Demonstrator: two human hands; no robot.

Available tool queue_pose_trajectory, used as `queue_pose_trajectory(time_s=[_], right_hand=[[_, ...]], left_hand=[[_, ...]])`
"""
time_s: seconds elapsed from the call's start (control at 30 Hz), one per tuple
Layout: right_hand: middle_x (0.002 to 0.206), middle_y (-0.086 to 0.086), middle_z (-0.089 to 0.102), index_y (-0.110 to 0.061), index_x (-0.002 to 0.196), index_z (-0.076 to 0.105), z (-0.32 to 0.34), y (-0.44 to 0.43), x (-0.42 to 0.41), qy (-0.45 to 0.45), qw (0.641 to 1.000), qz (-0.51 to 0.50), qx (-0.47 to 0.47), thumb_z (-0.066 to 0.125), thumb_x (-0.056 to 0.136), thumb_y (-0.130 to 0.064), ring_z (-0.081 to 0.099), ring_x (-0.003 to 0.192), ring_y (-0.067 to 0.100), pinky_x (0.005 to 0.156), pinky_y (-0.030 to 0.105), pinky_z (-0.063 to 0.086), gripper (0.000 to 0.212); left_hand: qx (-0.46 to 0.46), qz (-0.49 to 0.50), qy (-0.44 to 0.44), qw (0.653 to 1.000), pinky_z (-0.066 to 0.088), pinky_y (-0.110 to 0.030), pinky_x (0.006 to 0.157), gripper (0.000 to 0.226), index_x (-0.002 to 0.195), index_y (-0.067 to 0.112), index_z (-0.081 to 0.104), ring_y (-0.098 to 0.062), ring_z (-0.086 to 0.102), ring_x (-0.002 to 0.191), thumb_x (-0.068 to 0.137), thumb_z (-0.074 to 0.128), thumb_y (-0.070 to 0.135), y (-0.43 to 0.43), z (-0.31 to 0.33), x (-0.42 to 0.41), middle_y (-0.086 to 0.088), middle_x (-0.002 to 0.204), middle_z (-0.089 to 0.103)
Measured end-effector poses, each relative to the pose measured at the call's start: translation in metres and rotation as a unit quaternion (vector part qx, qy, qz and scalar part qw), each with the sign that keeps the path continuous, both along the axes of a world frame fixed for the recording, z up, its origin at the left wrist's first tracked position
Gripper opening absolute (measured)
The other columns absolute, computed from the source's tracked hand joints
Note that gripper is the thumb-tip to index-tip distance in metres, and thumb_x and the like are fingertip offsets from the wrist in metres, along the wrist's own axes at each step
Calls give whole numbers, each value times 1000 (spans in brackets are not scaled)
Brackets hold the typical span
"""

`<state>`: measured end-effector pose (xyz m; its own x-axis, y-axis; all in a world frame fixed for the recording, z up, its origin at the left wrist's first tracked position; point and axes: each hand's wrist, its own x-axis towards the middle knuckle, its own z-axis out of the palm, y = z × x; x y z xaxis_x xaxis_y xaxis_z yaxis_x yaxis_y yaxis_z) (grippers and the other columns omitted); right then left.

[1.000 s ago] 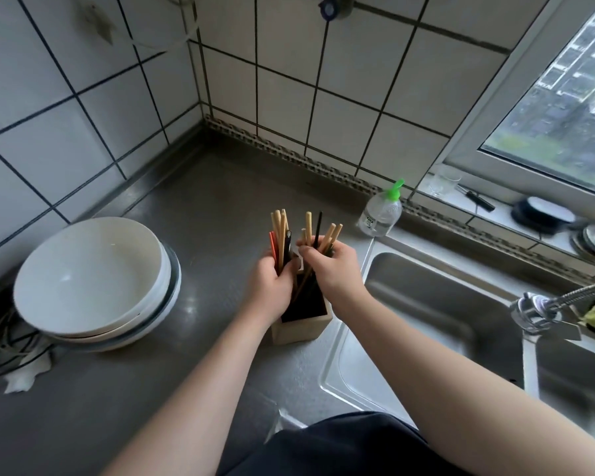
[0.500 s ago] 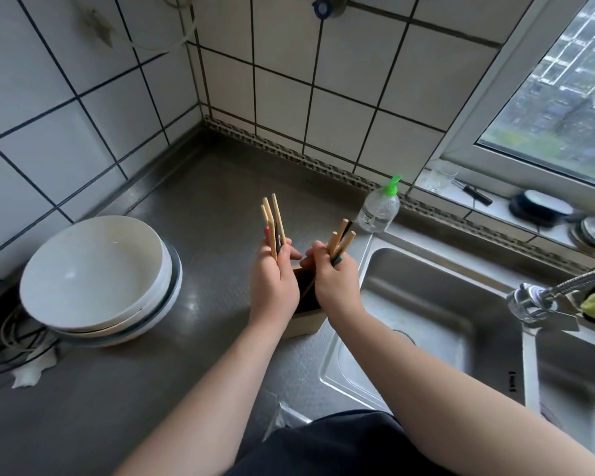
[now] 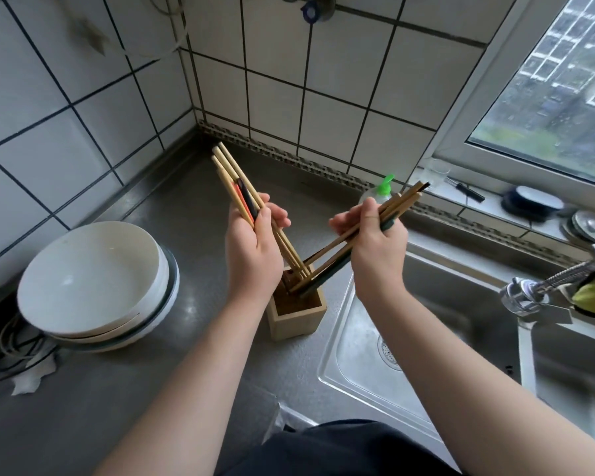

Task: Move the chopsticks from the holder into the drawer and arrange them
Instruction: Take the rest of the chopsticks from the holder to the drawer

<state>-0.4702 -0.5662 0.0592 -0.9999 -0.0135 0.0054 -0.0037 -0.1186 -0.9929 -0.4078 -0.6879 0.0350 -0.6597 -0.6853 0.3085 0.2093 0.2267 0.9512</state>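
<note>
Presently: left hand (image 3: 255, 249) gripped one chopstick bundle (image 3: 231, 176), long axis toward 11 o'clock; right hand (image 3: 375, 249) gripped a second bundle (image 3: 402, 197), toward 2 o'clock. Lower tips met at the holder (image 3: 299, 317) mouth, on the worktop (image 3: 152, 389). Drawer unseen.

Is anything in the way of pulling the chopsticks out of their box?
Nothing visible. The left hand and right hand grip the chopsticks, whose tips sit in the open-topped holder. The drawer isn't in view.
</note>
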Motion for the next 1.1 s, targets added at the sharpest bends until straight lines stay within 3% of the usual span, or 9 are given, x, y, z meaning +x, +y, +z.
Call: queue_pose_trajectory(time_s=[0.13,0.27,0.4,0.57,0.67,0.77,0.87,1.0,1.1], right_hand=[[66,3,70,-11,82,58,19,19,-4,20,998,-8,-58,43,102,-26,71,74,25,78,38,59,29],[61,5,68,-7,79,56,36,46,-10,32,988,-42,-144,43,102,-23,69,67,25,73,38,58,31],[66,11,68,-7,77,56,45,78,-11,47,983,-85,-155,46,101,-24,69,71,32,78,52,57,31],[63,7,68,-9,77,57,50,137,4,91,971,-134,-175,49,99,-26,70,67,27,71,39,58,29],[65,7,70,-9,79,58,50,184,23,112,966,-179,-149,50,98,-30,71,68,27,72,38,58,29],[66,9,71,-11,80,59,49,239,51,113,959,-225,-129,49,99,-31,71,68,28,66,37,58,29],[66,9,72,-20,71,63,50,297,90,110,943,-288,-128,49,98,-31,72,65,26,61,32,57,32],[67,7,73,-27,67,69,49,383,158,118,918,-370,-87,52,95,-36,73,66,24,65,31,58,34],[74,6,75,-31,72,70,41,450,222,103,905,-411,-36,50,93,-46,74,74,24,71,32,59,33]], left_hand=[[18,10,31,999,55,-21,71,19,120,11,49,-13,68,81,102,43,17,0,21,-4,2,90,67],[28,26,47,998,55,-20,70,22,122,11,48,-14,69,83,102,44,19,2,36,-6,2,92,66],[29,1,44,999,55,-21,71,21,122,10,47,-15,69,84,103,43,17,23,44,-11,0,93,66],[19,-61,59,996,54,-21,70,16,116,9,50,-15,69,81,103,41,14,76,52,-17,1,88,67],[18,-113,68,991,55,-24,71,15,112,8,52,-18,69,80,103,41,12,120,57,-18,-2,85,67],[13,-181,61,982,56,-32,76,20,99,24,58,-20,69,81,102,42,14,176,60,-9,3,82,68],[6,-258,50,965,55,-27,76,30,96,34,65,-18,69,81,102,42,15,239,59,10,5,82,68],[0,-348,51,936,54,-23,72,15,107,2,55,-17,68,76,101,43,8,333,52,48,3,79,67],[5,-423,52,905,54,-29,74,11,105,5,53,-20,67,77,101,42,5,406,46,93,-1,80,67]])
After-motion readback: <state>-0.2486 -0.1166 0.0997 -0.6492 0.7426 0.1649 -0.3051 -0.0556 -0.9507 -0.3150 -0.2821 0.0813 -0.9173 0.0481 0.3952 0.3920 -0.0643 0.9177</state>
